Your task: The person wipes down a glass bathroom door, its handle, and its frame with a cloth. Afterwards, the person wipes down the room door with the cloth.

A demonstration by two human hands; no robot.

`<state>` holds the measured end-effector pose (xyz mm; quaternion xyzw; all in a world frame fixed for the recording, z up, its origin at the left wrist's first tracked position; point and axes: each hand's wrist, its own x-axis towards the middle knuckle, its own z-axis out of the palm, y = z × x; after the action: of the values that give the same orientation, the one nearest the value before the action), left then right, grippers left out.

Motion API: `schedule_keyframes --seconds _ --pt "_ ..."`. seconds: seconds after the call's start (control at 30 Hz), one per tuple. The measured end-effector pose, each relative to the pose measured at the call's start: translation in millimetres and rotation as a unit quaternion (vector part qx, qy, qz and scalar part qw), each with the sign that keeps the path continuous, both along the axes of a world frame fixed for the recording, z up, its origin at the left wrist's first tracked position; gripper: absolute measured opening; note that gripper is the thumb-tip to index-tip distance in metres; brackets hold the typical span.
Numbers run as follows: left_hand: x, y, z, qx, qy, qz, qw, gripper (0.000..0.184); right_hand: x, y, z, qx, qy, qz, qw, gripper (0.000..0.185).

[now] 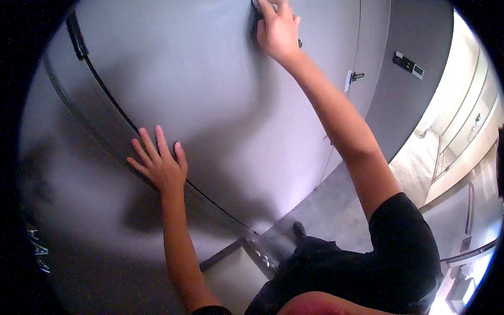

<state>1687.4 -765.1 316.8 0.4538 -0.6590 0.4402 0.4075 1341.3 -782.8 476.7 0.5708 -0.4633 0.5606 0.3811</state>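
Note:
A large grey door-like panel fills most of the view. My left hand lies against it with fingers spread, across a dark seam that slants down to the right. Higher up, my right hand is at the panel near the top edge of the view. Its fingers are curled over a dark object, mostly hidden by the hand and cut off by the frame, so its kind is unclear. A small dark piece shows just right of that wrist.
A dark hinge-like fitting sits at upper left. To the right are a small latch and a wall-mounted control panel. A light box-like thing stands low by my legs on the grey floor. A bright room opens at far right.

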Motion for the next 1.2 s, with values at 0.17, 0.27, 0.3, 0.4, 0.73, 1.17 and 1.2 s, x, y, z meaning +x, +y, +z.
schedule_keyframes --seconds 0.17,0.27,0.3,0.4,0.73,1.17,1.2 --pt "-2 -4 -2 -0.023 0.002 0.001 1.0 0.063 16 6 -2 -0.031 0.018 0.024 0.999 0.051" --pt "-3 -4 -1 -0.008 0.008 0.004 1.0 0.063 50 12 -9 -0.004 0.055 0.061 0.997 0.05" --pt "-2 -4 -3 -0.007 0.006 0.006 1.0 0.062 76 15 -7 0.074 0.059 0.006 0.996 0.065" --pt "1 -7 -1 -0.02 0.006 0.007 1.0 0.062 115 9 -14 -0.002 0.163 0.044 0.986 0.067" --pt "1 -4 2 -0.018 0.002 -0.003 1.0 0.061 34 -13 -19 -0.029 0.069 -0.037 0.997 0.067" --pt "4 -5 -3 0.001 0.005 0.016 1.0 0.059 226 -8 18 -0.095 0.147 0.043 0.984 0.049" --pt "5 -8 -4 -0.038 0.003 -0.009 0.999 0.058 244 -15 20 -0.129 0.163 0.047 0.977 0.05"
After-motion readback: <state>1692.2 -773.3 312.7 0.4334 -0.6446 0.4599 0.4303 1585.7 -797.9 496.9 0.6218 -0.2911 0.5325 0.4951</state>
